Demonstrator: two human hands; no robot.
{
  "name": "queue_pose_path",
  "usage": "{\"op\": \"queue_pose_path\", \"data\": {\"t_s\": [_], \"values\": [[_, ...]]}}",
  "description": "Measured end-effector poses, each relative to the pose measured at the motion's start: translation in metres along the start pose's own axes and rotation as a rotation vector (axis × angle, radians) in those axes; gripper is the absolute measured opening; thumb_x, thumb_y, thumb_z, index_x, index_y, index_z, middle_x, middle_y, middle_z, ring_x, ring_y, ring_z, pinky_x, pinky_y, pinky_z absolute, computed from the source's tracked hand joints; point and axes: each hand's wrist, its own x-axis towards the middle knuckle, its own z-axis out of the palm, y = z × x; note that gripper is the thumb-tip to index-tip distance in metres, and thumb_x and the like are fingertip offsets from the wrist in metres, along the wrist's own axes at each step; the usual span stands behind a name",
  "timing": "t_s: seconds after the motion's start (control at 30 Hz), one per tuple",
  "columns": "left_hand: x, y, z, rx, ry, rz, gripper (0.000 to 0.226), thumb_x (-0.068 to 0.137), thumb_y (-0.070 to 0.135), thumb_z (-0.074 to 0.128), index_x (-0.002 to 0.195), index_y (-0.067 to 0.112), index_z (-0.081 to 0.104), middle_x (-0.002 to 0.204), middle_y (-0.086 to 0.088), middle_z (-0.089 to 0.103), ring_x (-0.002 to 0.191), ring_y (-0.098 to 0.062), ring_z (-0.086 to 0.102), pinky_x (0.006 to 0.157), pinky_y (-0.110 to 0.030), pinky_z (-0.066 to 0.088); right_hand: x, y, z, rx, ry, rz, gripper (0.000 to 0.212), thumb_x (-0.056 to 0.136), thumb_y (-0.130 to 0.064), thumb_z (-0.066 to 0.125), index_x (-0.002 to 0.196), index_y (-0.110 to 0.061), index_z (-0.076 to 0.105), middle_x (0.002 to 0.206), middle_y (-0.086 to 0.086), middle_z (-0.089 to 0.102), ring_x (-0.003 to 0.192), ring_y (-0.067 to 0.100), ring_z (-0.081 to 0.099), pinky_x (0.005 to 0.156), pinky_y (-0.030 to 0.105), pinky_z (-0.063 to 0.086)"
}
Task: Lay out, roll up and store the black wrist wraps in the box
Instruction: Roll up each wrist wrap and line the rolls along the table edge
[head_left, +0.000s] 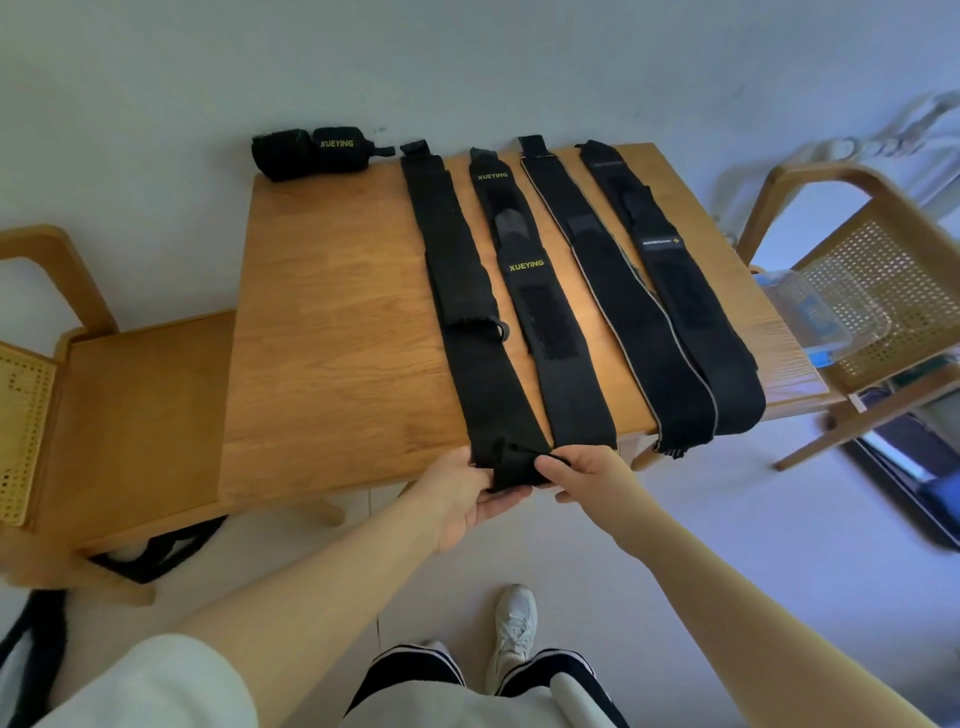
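Pale walls and a tiled floor frame a light wooden table (332, 332) in the middle of the frame, flanked by cane-backed wooden chairs. Four long black fabric wrist wraps lie flat side by side across it, and one already rolled black wrap (311, 151) sits at the upper left corner of the tabletop. I have both hands on the near end of the leftmost flat wrap (457, 270), where it hangs over the table's lower edge: my left hand (457, 499) cups it from beneath, thumb on top, and my right hand (587, 475) pinches the folded tip, so the first turn of a roll looks to be starting. A clear plastic box (826, 317) waits on the right-hand chair, at the frame's right edge. My worry is the roll going crooked if the two hands pull unevenly, or the wrap dragging its touching neighbour (540, 312) askew; a loose first turn would likely unravel later.
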Motion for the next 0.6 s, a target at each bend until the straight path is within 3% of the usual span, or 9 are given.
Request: {"op": "queue_pose_path", "data": {"t_s": [0.1, 0.2, 0.27, 0.37, 0.43, 0.53, 0.6], "values": [[0.0, 0.0, -0.001, -0.011, -0.008, -0.059, 0.021, 0.099, 0.004, 0.039, 0.111, 0.004, 0.056, 0.098, -0.019, 0.068, 0.088, -0.027, 0.069, 0.072, -0.032, 0.058, 0.006, 0.001, 0.006, -0.019, 0.046, 0.059, 0.017, 0.094, -0.025, 0.057, 0.095, -0.011, 0.068, 0.072, 0.001, 0.066, 0.065, 0.008, 0.056, 0.065, 0.018, 0.047], [0.006, 0.001, -0.006, 0.035, 0.019, -0.126, 0.044, 0.101, 0.043, 0.031, 0.114, 0.011, 0.057, 0.101, -0.014, 0.07, 0.092, -0.026, 0.068, 0.073, -0.037, 0.055, 0.01, -0.002, 0.009, -0.096, 0.065, 0.071, 0.012, 0.091, -0.027, 0.061, 0.094, -0.015, 0.064, 0.064, -0.002, 0.06, 0.059, 0.009, 0.052, 0.059, 0.018, 0.042], [0.009, 0.0, -0.01, 0.089, 0.033, -0.138, 0.05, 0.096, 0.054, 0.036, 0.111, 0.013, 0.058, 0.1, -0.012, 0.072, 0.092, -0.025, 0.069, 0.072, -0.036, 0.055, 0.013, -0.002, 0.01, -0.123, 0.046, 0.059, 0.013, 0.09, -0.026, 0.063, 0.097, -0.015, 0.064, 0.066, -0.003, 0.056, 0.058, 0.008, 0.05, 0.056, 0.017, 0.04], [0.011, -0.003, -0.011, 0.122, 0.065, -0.11, 0.03, 0.094, 0.035, 0.056, 0.11, 0.009, 0.058, 0.098, -0.014, 0.071, 0.087, -0.024, 0.071, 0.071, -0.034, 0.056, 0.017, -0.003, 0.011, -0.155, -0.001, 0.065, 0.012, 0.089, -0.027, 0.064, 0.096, -0.017, 0.062, 0.072, -0.001, 0.059, 0.06, 0.009, 0.052, 0.055, 0.017, 0.043], [0.013, -0.005, -0.01, 0.131, 0.086, -0.082, 0.021, 0.093, 0.02, 0.058, 0.111, 0.009, 0.057, 0.1, -0.015, 0.068, 0.087, -0.026, 0.07, 0.071, -0.033, 0.056, 0.021, -0.001, 0.012, -0.112, 0.016, 0.093, 0.018, 0.089, -0.029, 0.064, 0.101, -0.019, 0.055, 0.081, 0.0, 0.063, 0.063, 0.008, 0.058, 0.058, 0.018, 0.047], [0.017, -0.005, -0.007, 0.138, 0.139, -0.072, 0.018, 0.094, 0.017, 0.057, 0.111, 0.011, 0.055, 0.101, -0.015, 0.066, 0.088, -0.026, 0.069, 0.066, -0.032, 0.056, 0.022, 0.002, 0.014, 0.163, 0.059, 0.165, 0.022, 0.092, -0.018, 0.06, 0.11, -0.019, 0.047, 0.107, 0.005, 0.062, 0.082, 0.011, 0.062, 0.065, 0.02, 0.053], [0.02, -0.004, -0.004, 0.159, 0.156, -0.079, 0.019, 0.094, 0.016, 0.056, 0.112, 0.012, 0.053, 0.099, -0.015, 0.066, 0.084, -0.025, 0.069, 0.062, -0.031, 0.055, 0.021, 0.006, 0.014, 0.166, 0.056, 0.079, 0.018, 0.092, -0.006, 0.056, 0.102, -0.021, 0.054, 0.121, 0.004, 0.054, 0.092, 0.013, 0.059, 0.065, 0.018, 0.054]]}}
